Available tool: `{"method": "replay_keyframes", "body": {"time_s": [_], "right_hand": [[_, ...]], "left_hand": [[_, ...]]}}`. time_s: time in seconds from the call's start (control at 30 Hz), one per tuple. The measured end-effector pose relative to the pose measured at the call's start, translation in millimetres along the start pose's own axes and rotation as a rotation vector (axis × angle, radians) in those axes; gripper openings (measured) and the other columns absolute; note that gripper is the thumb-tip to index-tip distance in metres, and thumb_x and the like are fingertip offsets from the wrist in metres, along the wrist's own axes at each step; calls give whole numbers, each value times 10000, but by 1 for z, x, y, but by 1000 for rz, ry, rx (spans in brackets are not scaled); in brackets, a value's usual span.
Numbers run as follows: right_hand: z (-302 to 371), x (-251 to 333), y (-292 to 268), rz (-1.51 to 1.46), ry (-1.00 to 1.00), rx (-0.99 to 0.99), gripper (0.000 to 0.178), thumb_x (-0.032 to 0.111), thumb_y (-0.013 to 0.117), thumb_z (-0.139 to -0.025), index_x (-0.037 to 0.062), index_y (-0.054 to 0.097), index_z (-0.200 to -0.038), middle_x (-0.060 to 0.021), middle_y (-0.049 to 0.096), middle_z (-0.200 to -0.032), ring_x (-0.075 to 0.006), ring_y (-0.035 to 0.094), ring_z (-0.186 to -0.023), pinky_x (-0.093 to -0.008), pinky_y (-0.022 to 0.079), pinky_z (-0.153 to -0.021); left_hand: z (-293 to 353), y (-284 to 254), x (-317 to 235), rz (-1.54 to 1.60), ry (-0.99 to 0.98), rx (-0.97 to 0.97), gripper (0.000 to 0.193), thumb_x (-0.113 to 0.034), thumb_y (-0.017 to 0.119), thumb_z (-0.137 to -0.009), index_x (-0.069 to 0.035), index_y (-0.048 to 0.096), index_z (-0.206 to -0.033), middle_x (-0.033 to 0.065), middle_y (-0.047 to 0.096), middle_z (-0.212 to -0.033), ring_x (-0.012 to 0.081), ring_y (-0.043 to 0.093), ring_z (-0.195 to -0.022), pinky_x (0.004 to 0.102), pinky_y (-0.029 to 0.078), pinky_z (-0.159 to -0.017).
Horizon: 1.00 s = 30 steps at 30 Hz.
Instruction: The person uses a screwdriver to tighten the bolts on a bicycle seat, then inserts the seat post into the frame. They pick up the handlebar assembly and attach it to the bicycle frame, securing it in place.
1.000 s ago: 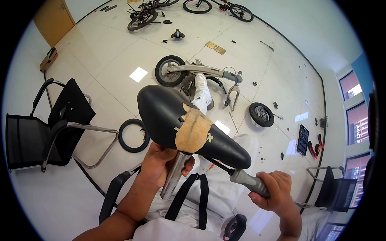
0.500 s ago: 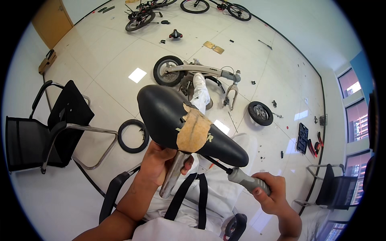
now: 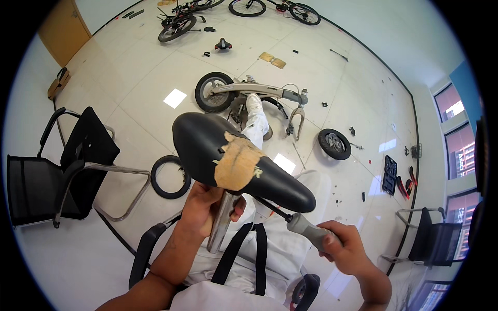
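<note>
A black bicycle saddle (image 3: 199, 145) with a torn tan patch across its top is held over my lap, its nose toward the right. Below it slants a metal seat post (image 3: 222, 223). My left hand (image 3: 203, 207) is closed around the post just under the saddle. My right hand (image 3: 340, 244) grips the grey handle of a screwdriver (image 3: 306, 229). The screwdriver's dark shaft runs up to the left beneath the saddle, which hides its tip.
A small folding bicycle frame (image 3: 259, 90) lies on the tiled floor ahead, by my foot. A loose wheel (image 3: 334, 144), a tire (image 3: 170, 177) and a black tool case (image 3: 389, 175) lie around. Chairs (image 3: 78, 166) stand left and right; more bicycles (image 3: 179, 26) lie far off.
The saddle has shifted slightly left and its seat post stands a little steeper. My right hand and the screwdriver have moved slightly left with it. Both grips stay the same.
</note>
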State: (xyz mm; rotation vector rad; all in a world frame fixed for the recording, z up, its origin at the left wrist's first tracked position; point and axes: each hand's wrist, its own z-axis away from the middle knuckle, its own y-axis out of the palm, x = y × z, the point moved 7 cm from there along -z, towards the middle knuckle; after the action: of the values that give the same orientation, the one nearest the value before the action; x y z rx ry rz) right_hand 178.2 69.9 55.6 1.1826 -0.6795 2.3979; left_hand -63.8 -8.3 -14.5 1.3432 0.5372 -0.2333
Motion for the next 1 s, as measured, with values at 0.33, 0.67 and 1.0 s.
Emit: {"method": "replay_keyframes", "body": {"time_s": [0.33,0.67,1.0], "right_hand": [[10,47,15,786,-667,-190,453,262,719,-795,-6,546,-1116,-97,609,-736,-224,604,-584,-314,479,-511],[24,46,42,1320,-1045,-497,361,242,728,-771,-44,633,-968,-32,470,-661,-111,425,-469,-241,348,-406],[13,26,31,843,-775,-305,378,219,750,-750,-33,582,-977,-46,472,-615,-151,418,-401,-275,346,-354]], "left_hand": [[13,-5,-3,-358,79,-23,378,-300,456,-975,-17,463,-1227,154,599,-874,189,541,-587,279,440,-507],[16,-7,4,-656,89,-92,395,-357,450,-974,5,496,-1125,122,557,-744,151,500,-460,255,388,-394],[14,-1,15,-689,-20,17,377,-352,380,-1004,-1,478,-1100,69,500,-727,100,446,-489,230,387,-451]]}}
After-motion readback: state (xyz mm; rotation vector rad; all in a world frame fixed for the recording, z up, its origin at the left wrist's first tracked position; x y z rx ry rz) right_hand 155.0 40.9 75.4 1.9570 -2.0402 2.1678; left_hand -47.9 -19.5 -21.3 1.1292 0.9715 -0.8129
